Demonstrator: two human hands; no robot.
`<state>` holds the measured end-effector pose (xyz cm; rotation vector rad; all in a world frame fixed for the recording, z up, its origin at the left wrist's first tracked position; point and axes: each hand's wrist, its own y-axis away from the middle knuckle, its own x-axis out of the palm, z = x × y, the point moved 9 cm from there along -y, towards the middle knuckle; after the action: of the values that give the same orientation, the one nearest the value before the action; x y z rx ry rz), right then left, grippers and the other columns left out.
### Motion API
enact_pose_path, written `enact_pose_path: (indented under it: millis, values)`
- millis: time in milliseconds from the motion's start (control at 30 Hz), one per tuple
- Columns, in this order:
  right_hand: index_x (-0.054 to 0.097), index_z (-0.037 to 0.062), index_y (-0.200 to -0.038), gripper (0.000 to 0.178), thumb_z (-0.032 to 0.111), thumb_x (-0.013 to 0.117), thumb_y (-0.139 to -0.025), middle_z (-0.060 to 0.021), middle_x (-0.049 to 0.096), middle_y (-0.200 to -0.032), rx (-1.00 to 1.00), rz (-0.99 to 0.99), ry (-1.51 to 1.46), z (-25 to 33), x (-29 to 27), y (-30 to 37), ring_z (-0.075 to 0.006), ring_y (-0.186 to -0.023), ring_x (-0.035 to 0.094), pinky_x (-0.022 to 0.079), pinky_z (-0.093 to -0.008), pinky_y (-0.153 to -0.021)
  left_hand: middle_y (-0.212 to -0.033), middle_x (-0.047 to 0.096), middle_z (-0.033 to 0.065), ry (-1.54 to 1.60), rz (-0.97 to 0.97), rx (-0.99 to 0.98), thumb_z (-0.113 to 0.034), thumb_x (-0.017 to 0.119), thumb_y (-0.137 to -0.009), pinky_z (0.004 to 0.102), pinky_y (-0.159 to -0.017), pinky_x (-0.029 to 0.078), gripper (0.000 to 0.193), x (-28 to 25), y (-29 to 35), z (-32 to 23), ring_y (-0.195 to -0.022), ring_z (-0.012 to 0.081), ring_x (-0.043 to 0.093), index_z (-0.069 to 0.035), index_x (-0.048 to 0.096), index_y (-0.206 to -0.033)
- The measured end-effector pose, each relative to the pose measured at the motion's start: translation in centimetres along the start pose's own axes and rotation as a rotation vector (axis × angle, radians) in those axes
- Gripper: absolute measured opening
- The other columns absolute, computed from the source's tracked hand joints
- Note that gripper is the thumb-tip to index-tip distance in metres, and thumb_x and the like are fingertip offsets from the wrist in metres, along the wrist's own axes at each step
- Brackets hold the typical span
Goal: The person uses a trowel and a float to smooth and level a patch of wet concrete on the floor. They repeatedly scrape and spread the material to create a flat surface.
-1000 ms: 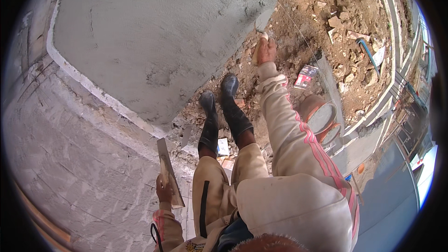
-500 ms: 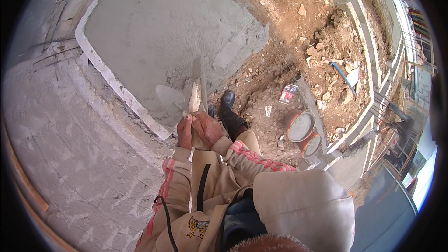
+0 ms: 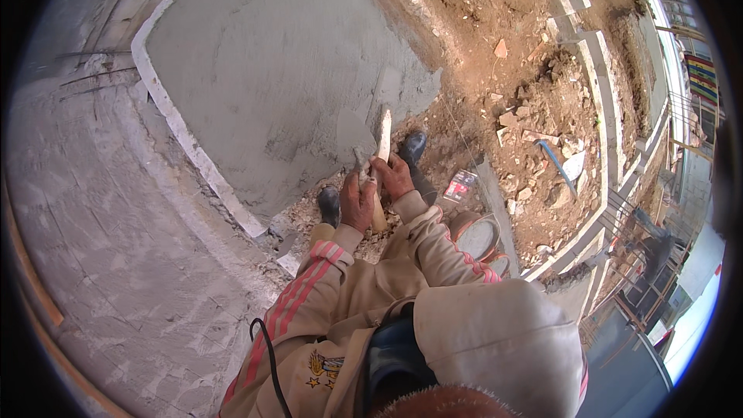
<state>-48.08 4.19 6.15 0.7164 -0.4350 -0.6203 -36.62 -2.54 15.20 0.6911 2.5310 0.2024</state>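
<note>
By the near edge of the grey concrete (image 3: pixel 263 70), my left hand (image 3: pixel 357 204) grips a trowel (image 3: pixel 354 133). Just beside it, my right hand (image 3: pixel 398 179) clasps a float (image 3: pixel 385 130).

Brown dirt ground (image 3: pixel 464 39) with loose stones (image 3: pixel 525 193), buckets (image 3: pixel 463 224), blue-handled tool (image 3: pixel 556 162)

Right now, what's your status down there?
Left hand on trowel. Right hand gripping float. Both over wet cement, contact unclear. Buckets partly behind right sleeve.

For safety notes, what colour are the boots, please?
The boots are black, best in the head view.
</note>
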Motion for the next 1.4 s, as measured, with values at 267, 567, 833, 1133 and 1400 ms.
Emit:
enact_pose_path:
  millis: [267,567,833,1133,1400]
  values:
    - [0.056,0.0056,-0.121,0.059,0.052,0.059,-0.086,-0.0244,0.065,-0.102,-0.204,-0.463,0.715,1.8,-23.6,-19.2,-0.0414,-0.096,0.063,0.049,-0.0470,-0.081,-0.107,0.061,0.0123,0.283,-0.045,-0.303,-0.014,0.050,-0.087,0.0311,-0.087,0.045,0.035,0.7,1.4,7.2,-0.097,0.0216,0.059,0.002,0.056,-0.118]
    - [0.048,0.0048,-0.133,0.079,0.067,0.053,-0.083,-0.0280,0.059,-0.119,-0.115,-0.394,0.887,-1.2,-32.1,-33.1,-0.0432,-0.113,0.055,0.044,-0.0451,-0.095,-0.093,0.065,0.0137,0.202,-0.356,-0.892,-0.023,0.044,-0.088,0.0339,-0.083,0.048,0.036,-0.3,13.7,27.8,-0.087,0.0241,0.062,0.005,0.063,-0.100]
    - [0.056,0.0027,-0.122,0.072,0.063,0.060,-0.082,-0.0258,0.065,-0.102,-0.339,-0.296,0.891,8.9,-21.8,-43.3,-0.0409,-0.101,0.062,0.047,-0.0439,-0.086,-0.096,0.065,0.0177,0.196,-0.365,-0.955,-0.024,0.047,-0.088,0.0343,-0.085,0.049,0.037,1.9,20.4,30.5,-0.092,0.0276,0.064,0.007,0.064,-0.100]
    - [0.053,0.0106,-0.123,0.060,0.060,0.054,-0.088,-0.0251,0.066,-0.100,-0.307,-0.231,1.097,1.6,-26.0,-33.4,-0.0422,-0.099,0.063,0.050,-0.0449,-0.082,-0.090,0.066,0.0189,-0.553,0.002,-0.838,-0.016,0.052,-0.088,0.0399,-0.076,0.053,0.022,2.9,21.7,27.2,-0.085,0.0339,0.065,-0.001,0.068,-0.091]
    - [0.056,0.0053,-0.118,0.067,0.064,0.051,-0.087,-0.0272,0.065,-0.098,-0.434,-0.204,1.112,10.3,-15.4,-43.7,-0.0469,-0.095,0.060,0.048,-0.0503,-0.079,-0.090,0.068,0.0171,-0.452,-0.035,-0.856,-0.017,0.048,-0.089,0.0383,-0.078,0.053,0.026,4.1,19.9,28.8,-0.086,0.0322,0.066,-0.002,0.069,-0.089]
